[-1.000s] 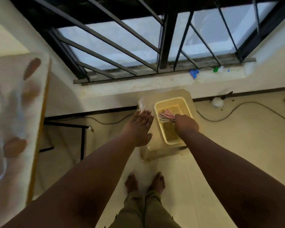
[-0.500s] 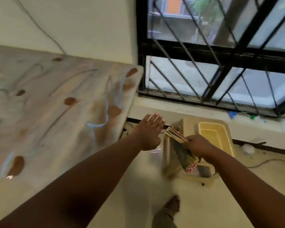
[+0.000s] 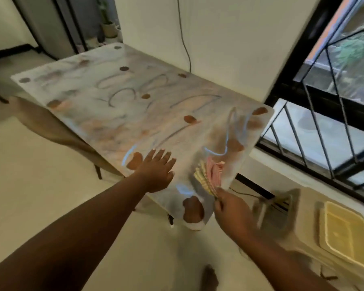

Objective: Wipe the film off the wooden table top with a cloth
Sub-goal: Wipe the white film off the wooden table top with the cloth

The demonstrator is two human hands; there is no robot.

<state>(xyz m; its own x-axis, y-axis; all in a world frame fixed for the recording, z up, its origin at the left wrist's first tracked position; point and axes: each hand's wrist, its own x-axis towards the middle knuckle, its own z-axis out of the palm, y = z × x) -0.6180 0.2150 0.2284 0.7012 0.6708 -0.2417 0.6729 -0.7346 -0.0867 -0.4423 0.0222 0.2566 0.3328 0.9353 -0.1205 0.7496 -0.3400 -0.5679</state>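
The wooden table top point(image 3: 122, 114) fills the middle of the view, coated in a whitish film with finger-drawn streaks and bare brown patches. My left hand point(image 3: 156, 171) rests flat, fingers spread, on the near edge of the table. A striped pink and yellow cloth point(image 3: 209, 175) hangs bunched over the table's near right corner, pinched from below by my right hand point(image 3: 232, 211), which sits just off the table edge.
A beige stool point(image 3: 282, 217) carrying a yellow basket point(image 3: 345, 234) stands on the floor to the right, below a black barred window point(image 3: 328, 114). A chair point(image 3: 48, 127) is tucked at the table's left side. A cable runs down the wall behind the table.
My view has swung from the stool to the table. My right hand lifted the cloth out of the basket and brought it to the table corner; my left hand moved onto the table edge.
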